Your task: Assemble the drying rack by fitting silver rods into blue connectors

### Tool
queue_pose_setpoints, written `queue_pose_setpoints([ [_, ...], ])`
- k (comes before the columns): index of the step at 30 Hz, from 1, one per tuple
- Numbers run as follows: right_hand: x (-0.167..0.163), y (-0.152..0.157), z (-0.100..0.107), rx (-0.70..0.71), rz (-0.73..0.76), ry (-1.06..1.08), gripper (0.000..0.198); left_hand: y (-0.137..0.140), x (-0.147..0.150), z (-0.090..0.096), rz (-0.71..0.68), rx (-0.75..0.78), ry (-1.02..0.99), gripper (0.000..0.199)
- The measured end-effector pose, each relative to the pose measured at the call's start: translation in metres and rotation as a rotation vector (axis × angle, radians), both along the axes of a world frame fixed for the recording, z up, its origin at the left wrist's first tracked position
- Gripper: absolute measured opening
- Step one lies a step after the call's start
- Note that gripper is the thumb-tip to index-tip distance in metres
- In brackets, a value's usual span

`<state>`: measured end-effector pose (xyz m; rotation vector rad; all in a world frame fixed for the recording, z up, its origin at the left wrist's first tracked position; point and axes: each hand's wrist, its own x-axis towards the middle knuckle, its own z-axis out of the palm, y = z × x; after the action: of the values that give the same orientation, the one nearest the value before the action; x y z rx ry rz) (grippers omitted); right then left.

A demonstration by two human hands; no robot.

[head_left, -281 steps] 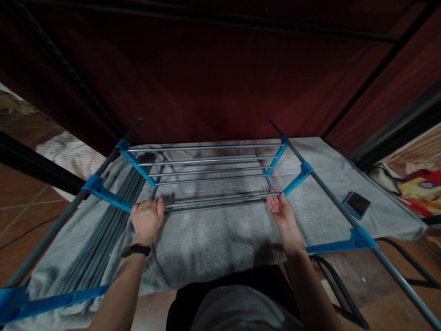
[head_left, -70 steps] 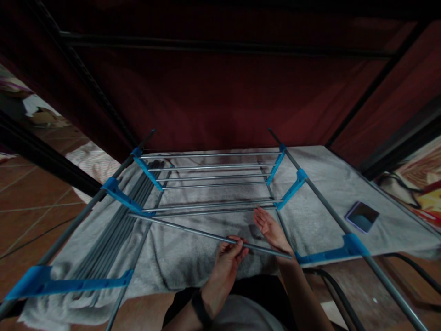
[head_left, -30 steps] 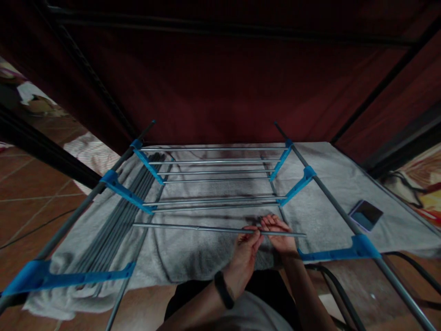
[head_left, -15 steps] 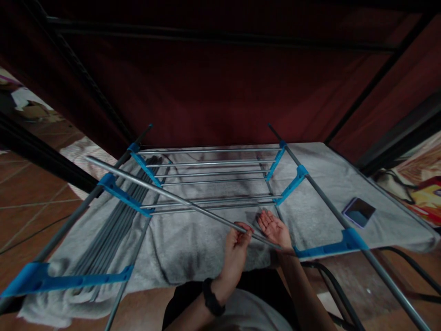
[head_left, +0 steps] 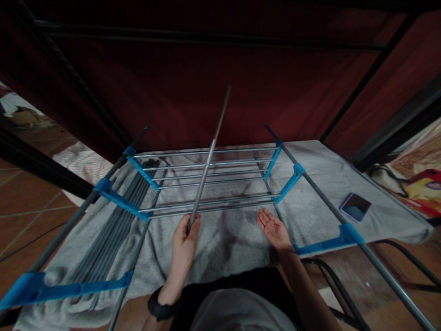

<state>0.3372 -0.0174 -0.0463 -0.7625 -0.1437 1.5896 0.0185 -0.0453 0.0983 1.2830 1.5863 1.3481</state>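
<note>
My left hand (head_left: 186,239) grips a grey metal tube (head_left: 206,172) near its lower end; the tube points up and away, leaning slightly right. My right hand (head_left: 274,229) lies palm up with fingers stretched out, holding nothing, just inside the right side of a rack frame. That frame has grey side poles (head_left: 319,191) joined by blue plastic brackets (head_left: 289,184). Several thin crossbars (head_left: 213,178) span its far part. The nearest brackets, a left one (head_left: 69,288) and a right one (head_left: 327,242), have no bars between them.
Several loose grey tubes (head_left: 106,234) lie bundled on the grey blanket (head_left: 220,248) at the left. A phone (head_left: 355,207) rests on the blanket at the right. Dark red fabric (head_left: 193,92) hangs behind. Black chair-like metal tubing (head_left: 330,280) stands at the lower right.
My left hand has moved left, away from the right hand, and swung the tube from lying slantwise to pointing away. My right hand stays open in nearly the same place.
</note>
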Motion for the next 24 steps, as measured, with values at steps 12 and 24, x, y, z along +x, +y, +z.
queue_pose_setpoints([
  [12, -0.012, 0.008, 0.006, 0.050, 0.019, -0.186, 0.020, -0.028, -0.050, -0.061, -0.099, 0.091, 0.629, 0.042],
  [24, -0.020, 0.048, 0.043, 0.128, -0.061, -0.323, 0.016, -0.026, -0.061, -0.078, -0.294, 0.343, 0.906, 0.033],
])
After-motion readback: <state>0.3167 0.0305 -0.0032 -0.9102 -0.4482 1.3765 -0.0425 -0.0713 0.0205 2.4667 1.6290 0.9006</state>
